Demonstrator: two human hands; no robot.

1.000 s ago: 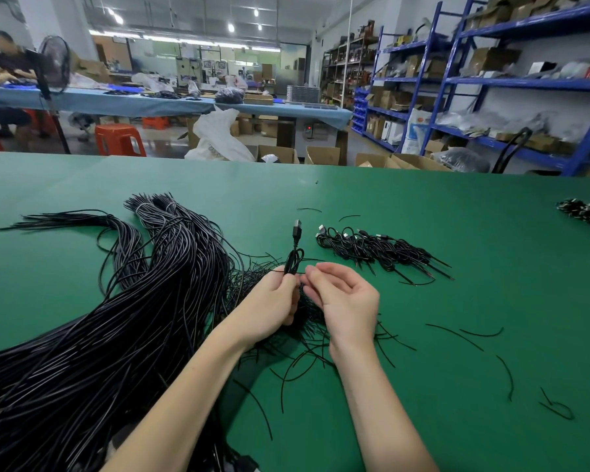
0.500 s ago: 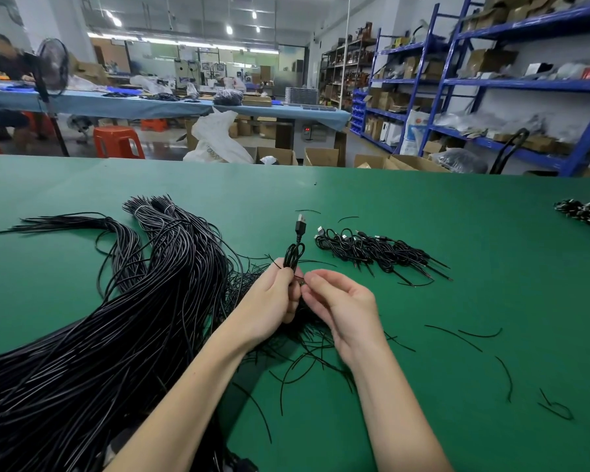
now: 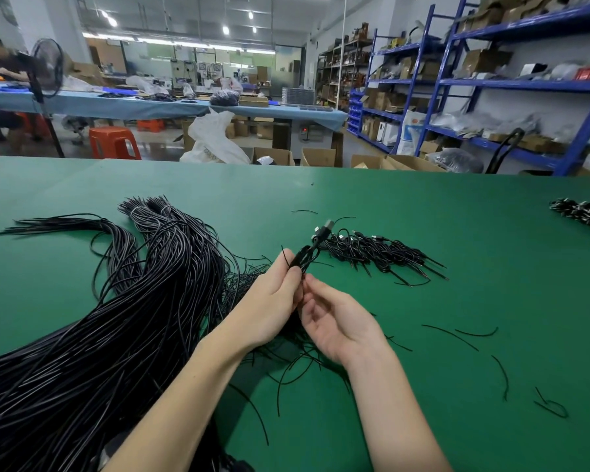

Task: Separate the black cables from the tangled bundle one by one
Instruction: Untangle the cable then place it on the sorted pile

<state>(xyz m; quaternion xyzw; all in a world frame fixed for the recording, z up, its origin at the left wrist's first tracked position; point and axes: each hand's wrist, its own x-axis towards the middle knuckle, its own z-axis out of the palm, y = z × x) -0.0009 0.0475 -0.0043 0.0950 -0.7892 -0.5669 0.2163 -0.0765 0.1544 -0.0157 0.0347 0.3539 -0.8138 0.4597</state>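
Nearest the camera, two bare forearms reach forward over a green table (image 3: 423, 233). The left hand (image 3: 273, 301) pinches a small coiled black cable (image 3: 304, 258) between thumb and fingertips, holding it up just above the table surface; the cable's plug end (image 3: 324, 229) points up and away, tilted to the right. The right hand (image 3: 338, 321) lies palm-up just beside the left, its fingers loosely curled with their tips at the base of the coil; whether they actually grip the cable cannot be told.

Under and around both hands lie loose thin black strands (image 3: 293, 373), scattered on the green surface, with a few more short strands (image 3: 457, 335) well apart to the right.

To the left, a large tangled bundle (image 3: 99, 335) of long black cables runs from the near left corner away across the table, splitting into fanned ends (image 3: 147, 206) at its far side.

Just beyond the held cable, a small pile of coiled cables (image 3: 382, 253) rests on the table. Another dark pile (image 3: 583, 214) sits at the far right edge.

Beyond the table stand blue shelving (image 3: 457, 83), cardboard boxes (image 3: 317, 156), an orange stool (image 3: 113, 141), a standing fan (image 3: 48, 68) and a seated person (image 3: 0, 66) at a long blue-covered bench (image 3: 150, 107).
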